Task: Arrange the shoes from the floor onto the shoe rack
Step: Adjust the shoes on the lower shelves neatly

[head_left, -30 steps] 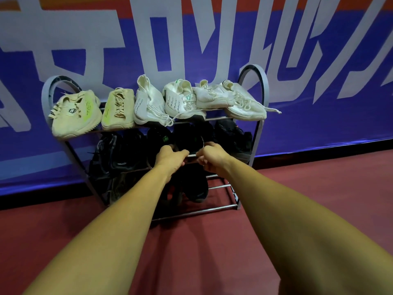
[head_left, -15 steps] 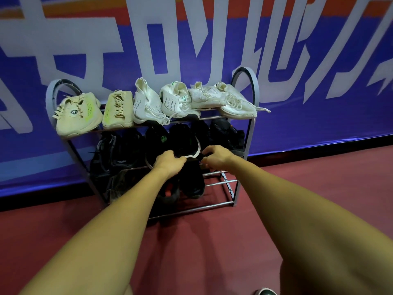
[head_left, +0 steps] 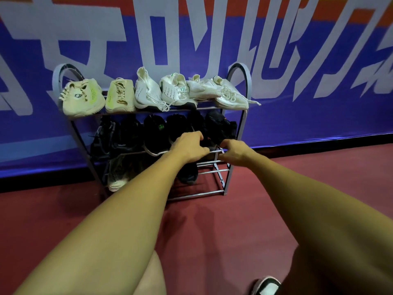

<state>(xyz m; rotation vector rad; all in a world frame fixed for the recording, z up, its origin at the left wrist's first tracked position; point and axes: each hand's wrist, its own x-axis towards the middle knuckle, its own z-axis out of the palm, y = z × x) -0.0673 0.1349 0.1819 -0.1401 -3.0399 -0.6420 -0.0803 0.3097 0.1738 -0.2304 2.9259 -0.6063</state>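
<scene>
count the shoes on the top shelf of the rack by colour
beige shoes: 2
white shoes: 4
total: 6

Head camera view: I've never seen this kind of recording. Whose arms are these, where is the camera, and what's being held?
There is no machine here: a person wears a wide-angle camera on the head, so you look down along their own arms. The left hand and right hand reach to the middle shelf of a metal shoe rack on the red floor. Pale shoes line the top shelf; dark shoes fill the middle one. Both hands curl in among those dark shoes, but what each one grips is hidden.
</scene>
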